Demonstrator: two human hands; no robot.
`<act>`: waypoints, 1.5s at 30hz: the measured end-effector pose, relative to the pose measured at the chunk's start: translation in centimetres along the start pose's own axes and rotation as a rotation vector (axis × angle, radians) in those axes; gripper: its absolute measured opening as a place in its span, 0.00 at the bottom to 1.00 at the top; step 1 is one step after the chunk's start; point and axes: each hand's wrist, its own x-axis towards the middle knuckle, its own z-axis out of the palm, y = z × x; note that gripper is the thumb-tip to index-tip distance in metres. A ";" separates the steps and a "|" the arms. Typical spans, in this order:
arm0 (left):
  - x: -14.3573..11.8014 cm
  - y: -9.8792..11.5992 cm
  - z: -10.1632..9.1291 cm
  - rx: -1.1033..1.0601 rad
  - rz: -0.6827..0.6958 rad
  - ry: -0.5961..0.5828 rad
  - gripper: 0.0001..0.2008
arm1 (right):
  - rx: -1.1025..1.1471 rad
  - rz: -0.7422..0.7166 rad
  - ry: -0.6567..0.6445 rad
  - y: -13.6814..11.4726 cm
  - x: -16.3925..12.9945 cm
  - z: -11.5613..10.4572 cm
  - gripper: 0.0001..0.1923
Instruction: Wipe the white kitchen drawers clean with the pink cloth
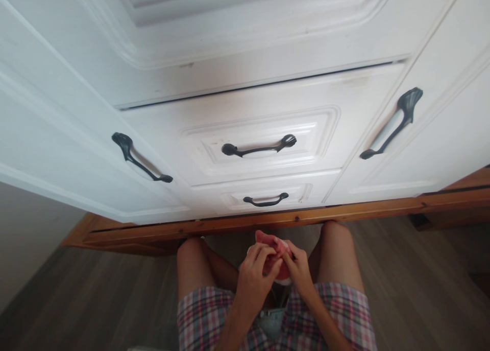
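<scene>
A small, crumpled piece of red and white cloth (pixel 264 237) is bunched between my hands, in front of my lap. My left hand (pixel 253 269) has its fingers bent and pinching the cloth from the left. From the other side, my right hand (pixel 300 270) grips it with thumb and fingers closed. The fingers partly cover the cloth, and its full shape cannot be made out.
White cabinet fronts with drawers (pixel 264 126) and dark metal handles (pixel 264 147) rise close ahead. A wooden base rail (pixel 245 228) runs below them, just beyond my knees. Grey wood-look floor (pixel 398 279) lies on both sides of my legs.
</scene>
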 end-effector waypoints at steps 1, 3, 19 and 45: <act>-0.1 0.0 0.1 -0.036 -0.060 0.009 0.04 | 0.002 0.005 0.008 0.1 -0.1 0.0 0.19; 0.1 -0.3 0.0 -0.048 -0.132 0.034 0.06 | -0.003 -0.001 0.001 0.3 -0.2 0.0 0.19; 1.2 -2.6 -0.6 -0.366 -0.330 -0.024 0.07 | -0.194 -0.042 0.009 0.9 -0.9 1.1 0.18; 1.1 -5.8 -0.1 -0.515 -0.378 -0.413 0.27 | 0.296 0.346 -0.231 0.9 0.1 -3.1 0.31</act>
